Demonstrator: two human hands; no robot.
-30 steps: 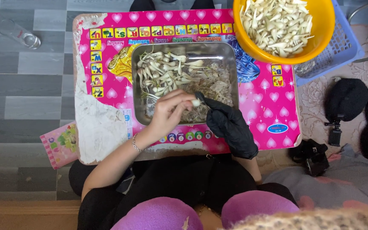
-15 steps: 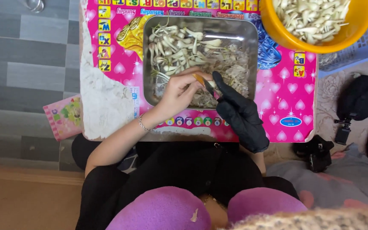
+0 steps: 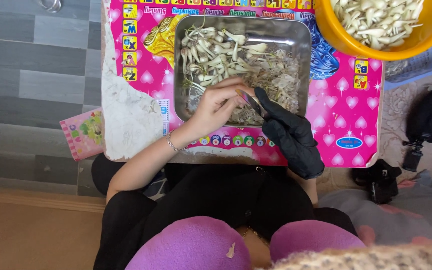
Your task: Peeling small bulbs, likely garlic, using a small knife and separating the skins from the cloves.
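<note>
My bare left hand [image 3: 215,106] reaches into a square metal tray [image 3: 303,40] and pinches a small white bulb at the tip of a knife. My right hand [image 3: 288,132], in a black glove, grips that small knife [image 3: 250,100] with its blade pointing up-left toward the left fingers. The tray holds a heap of white bulbs with roots [image 3: 215,50] on its left and dry peelings [image 3: 281,75] on its right. It stands on a low pink table [image 3: 346,115] with a picture-and-heart pattern.
An orange bowl [image 3: 346,42] of peeled white bulbs sits at the top right, on a blue basket [image 3: 421,62]. The table's left side is worn white. A pink booklet [image 3: 83,132] lies on the grey floor at left. Black camera gear [image 3: 416,145] lies at right.
The view has shifted so the tray sits higher in frame. Both hands stay together over the tray's near edge, and the knife blade now shows between them.
</note>
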